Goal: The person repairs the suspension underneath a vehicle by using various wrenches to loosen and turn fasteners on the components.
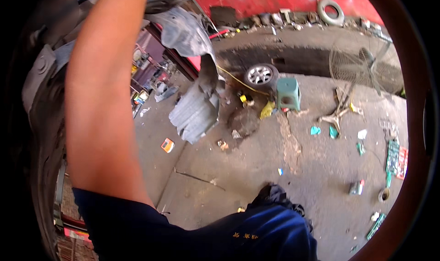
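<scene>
My bare left forearm [103, 91] rises from a dark blue sleeve [119, 220] and runs up past the top edge. The left hand lies beyond the picture, so its fingers and anything in them are hidden. Beside that arm, bent grey sheet-like parts [176, 32] hang from what looks like a vehicle's underside. Lower down hangs a ribbed grey panel [197, 114]. No right hand shows; a dark brown band [419, 123] curves along the right rim, and I cannot tell whether it is my arm.
On the stained floor are a wheel [260, 74], a green stool [288, 89], a large fan [350, 66] and an orange-and-white box [167, 145]. Toward the right lie an open tool case [394, 158] and a can [356, 187]. A tyre [331, 11] leans against the red surface behind.
</scene>
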Demonstrator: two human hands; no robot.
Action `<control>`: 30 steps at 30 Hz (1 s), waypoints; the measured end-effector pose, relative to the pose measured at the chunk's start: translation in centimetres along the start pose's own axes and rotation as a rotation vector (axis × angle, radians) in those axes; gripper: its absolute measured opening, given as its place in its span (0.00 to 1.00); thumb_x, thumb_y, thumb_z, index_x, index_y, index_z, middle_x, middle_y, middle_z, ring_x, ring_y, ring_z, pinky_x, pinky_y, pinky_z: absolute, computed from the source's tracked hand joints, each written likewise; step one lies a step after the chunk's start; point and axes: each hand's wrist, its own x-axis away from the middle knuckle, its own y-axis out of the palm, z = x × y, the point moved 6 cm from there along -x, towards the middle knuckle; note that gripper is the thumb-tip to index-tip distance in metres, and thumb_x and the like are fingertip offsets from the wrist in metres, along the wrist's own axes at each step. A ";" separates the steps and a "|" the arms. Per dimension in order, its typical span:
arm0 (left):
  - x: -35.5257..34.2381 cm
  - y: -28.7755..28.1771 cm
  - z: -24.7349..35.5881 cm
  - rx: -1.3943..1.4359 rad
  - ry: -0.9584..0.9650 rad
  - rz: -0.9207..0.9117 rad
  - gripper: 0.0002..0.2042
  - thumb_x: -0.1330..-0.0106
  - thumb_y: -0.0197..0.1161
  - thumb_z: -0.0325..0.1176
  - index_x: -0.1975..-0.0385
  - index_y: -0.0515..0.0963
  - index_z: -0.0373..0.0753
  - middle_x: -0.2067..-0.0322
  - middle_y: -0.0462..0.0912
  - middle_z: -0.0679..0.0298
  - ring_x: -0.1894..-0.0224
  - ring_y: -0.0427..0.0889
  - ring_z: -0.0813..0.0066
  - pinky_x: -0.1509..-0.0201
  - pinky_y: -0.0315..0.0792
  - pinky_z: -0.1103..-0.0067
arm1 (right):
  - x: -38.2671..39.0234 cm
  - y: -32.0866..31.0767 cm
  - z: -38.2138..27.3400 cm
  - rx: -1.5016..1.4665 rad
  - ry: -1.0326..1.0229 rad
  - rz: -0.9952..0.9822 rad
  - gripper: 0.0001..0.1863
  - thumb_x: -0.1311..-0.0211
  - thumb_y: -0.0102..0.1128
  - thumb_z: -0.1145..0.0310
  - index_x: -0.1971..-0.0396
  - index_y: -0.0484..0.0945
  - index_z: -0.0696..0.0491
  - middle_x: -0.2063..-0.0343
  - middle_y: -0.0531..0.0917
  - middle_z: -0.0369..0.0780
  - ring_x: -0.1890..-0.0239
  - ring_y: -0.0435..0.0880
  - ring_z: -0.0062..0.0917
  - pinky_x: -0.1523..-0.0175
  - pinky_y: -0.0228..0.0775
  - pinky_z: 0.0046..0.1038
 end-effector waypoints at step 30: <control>2.2 5.3 2.3 0.437 0.525 -0.078 0.19 0.41 0.65 0.32 0.50 0.75 0.37 0.49 0.78 0.49 0.43 0.75 0.47 0.29 0.61 0.53 | 0.2 0.9 -0.4 -0.234 -0.063 -0.080 0.23 0.33 0.56 0.48 0.44 0.84 0.40 0.46 0.85 0.37 0.42 0.83 0.34 0.40 0.68 0.49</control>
